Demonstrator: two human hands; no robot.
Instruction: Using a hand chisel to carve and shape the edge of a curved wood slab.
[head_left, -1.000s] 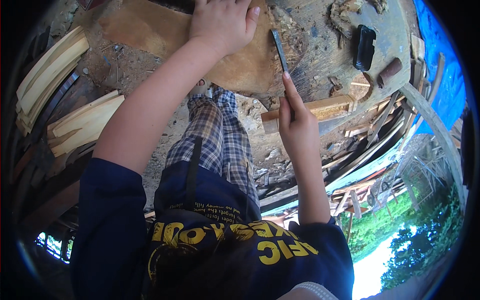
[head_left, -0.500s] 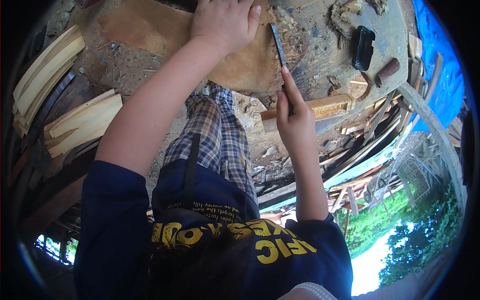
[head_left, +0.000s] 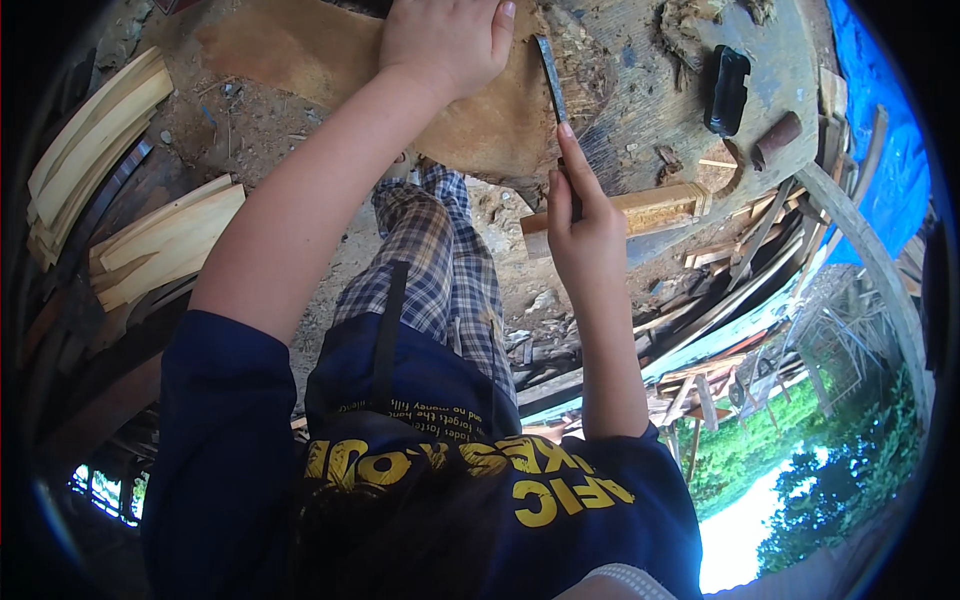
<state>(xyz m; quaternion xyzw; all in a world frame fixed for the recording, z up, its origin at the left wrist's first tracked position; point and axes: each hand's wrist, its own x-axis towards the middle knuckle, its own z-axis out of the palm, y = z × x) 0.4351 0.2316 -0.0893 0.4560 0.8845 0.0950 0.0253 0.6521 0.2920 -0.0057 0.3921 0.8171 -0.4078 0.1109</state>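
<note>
My left hand (head_left: 445,45) lies on a brown wooden board (head_left: 480,130) at the top of the view. Its thumb is stretched apart to the right, while the other fingertips run out past the upper edge. My right hand (head_left: 588,215) is closed round a chisel (head_left: 551,80), whose narrow dark metal blade points away from me. The index finger rests along the blade's near end, and most of the handle is hidden in the palm. The blade sits over the board's right part, beside rough, crumbly wood.
A black case (head_left: 727,92) and a brown cylinder (head_left: 776,142) lie on the worn worktop (head_left: 640,130) at right. A carved wooden piece (head_left: 660,208) is behind my right hand. Pale wood slats (head_left: 100,140) are stacked at left; a blue tarp (head_left: 890,170) hangs far right.
My right hand and the chisel have shifted slightly away from me and to the left. The left hand has also slid slightly farther toward the upper edge.
</note>
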